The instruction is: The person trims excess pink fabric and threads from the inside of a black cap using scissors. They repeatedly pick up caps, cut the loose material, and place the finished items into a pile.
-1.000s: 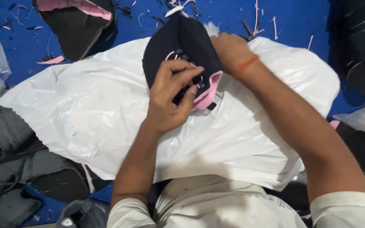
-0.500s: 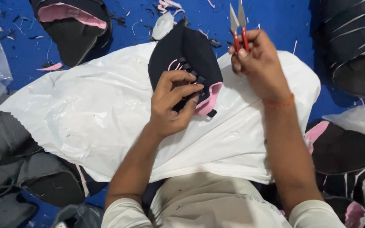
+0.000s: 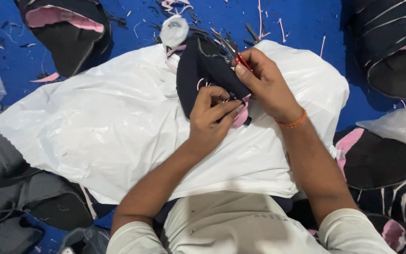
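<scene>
Centrally, both hands [image 3: 212, 115] [image 3: 264, 82] grip dark cap [image 3: 203, 70].

Dark pink-lined cap [image 3: 203, 75], red-handled snips [image 3: 233, 49]

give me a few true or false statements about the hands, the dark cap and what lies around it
1. The right hand holds small red-handled scissors. True.
2. The left hand rests on a dark cap with pink lining. True.
3. The cap lies on a green towel. False: it lies on a white plastic sheet.
4. The right wrist is bare. False: it wears an orange thread band.
5. Thread scraps litter the blue floor. True.
</scene>
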